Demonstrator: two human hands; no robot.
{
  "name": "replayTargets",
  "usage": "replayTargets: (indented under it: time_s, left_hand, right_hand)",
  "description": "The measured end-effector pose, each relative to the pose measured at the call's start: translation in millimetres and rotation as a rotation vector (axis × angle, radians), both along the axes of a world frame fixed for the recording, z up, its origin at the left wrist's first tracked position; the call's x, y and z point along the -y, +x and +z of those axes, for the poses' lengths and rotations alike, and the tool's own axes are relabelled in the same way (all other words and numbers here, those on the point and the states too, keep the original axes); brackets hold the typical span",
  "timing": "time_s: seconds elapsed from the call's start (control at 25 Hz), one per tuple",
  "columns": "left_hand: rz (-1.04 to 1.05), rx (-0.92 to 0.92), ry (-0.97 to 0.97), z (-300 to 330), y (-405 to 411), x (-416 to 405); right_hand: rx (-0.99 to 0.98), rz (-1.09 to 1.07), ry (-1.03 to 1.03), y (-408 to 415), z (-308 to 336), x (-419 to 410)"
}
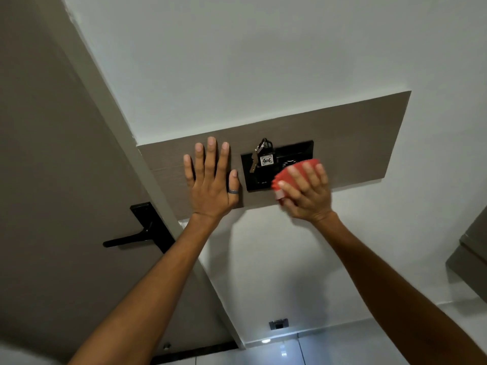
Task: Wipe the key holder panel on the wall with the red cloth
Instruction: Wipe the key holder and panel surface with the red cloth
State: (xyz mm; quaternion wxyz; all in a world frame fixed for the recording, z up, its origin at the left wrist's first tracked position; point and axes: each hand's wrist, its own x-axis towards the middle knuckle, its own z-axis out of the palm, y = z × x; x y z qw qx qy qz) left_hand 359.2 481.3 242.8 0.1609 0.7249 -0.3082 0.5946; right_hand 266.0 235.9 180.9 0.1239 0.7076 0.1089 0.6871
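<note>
A grey-brown key holder panel [363, 133] is fixed to the white wall. In its middle sits a black plate [290, 151] with a key and a tag marked 406 [266, 159] hanging in its slot. My right hand [307, 191] presses a folded red cloth [286, 177] flat against the plate's lower right part and the panel. The hand covers most of the cloth. My left hand [210, 180] lies flat on the panel's left part with fingers spread, a ring on the thumb, holding nothing.
A brown door [52, 154] with a black lever handle [137, 237] stands to the left of the panel. A small wall socket [278, 324] sits low down near the tiled floor. A brown cabinet edge [471, 254] shows at the right.
</note>
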Motion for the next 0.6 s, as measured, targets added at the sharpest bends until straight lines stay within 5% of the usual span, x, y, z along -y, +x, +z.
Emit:
replayTargets:
  time_s: [0.24, 0.44, 0.6]
  left_hand:
    - [0.001, 0.037, -0.029, 7.0, 7.9, -3.6]
    - [-0.012, 0.039, -0.041, 2.6, 12.2, -1.6]
    - [-0.005, 0.049, -0.034, 2.3, 13.8, -2.3]
  right_hand:
    - [0.046, 0.066, 0.367, 10.2, 38.6, -31.0]
    - [0.046, 0.052, 0.131, 7.7, 50.6, -6.5]
    - [0.094, 0.096, 0.474, 14.2, 42.7, -44.3]
